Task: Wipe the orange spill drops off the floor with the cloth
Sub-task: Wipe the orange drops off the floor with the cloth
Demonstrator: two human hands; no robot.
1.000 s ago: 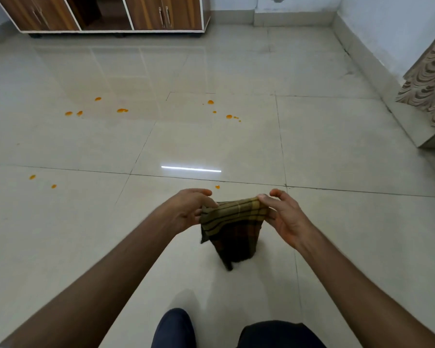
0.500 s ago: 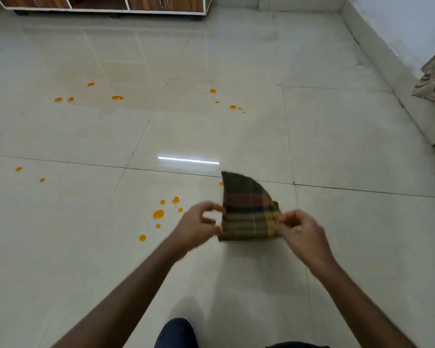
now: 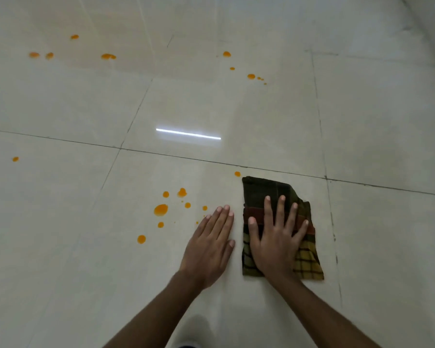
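1. The right hand (image 3: 276, 241) lies flat on the cloth (image 3: 261, 189), palm down and fingers spread; it presses the fabric and grips nothing.
2. The cloth is folded, checked in dark green, red and yellow, and lies flat on the floor (image 3: 387, 121) under the right hand, with its far end extending beyond the fingertips.
3. The left hand (image 3: 209, 244) lies flat on the bare floor just beside the cloth's left edge, fingers extended and close together, holding nothing.
4. A cluster of orange drops (image 3: 160, 209) lies on the tile to the left of the left hand and slightly beyond its fingertips.
5. A single drop (image 3: 237, 174) lies just beside the cloth's far left corner.
6. Further drops (image 3: 108, 56) lie well apart from both hands, far ahead and to the left.
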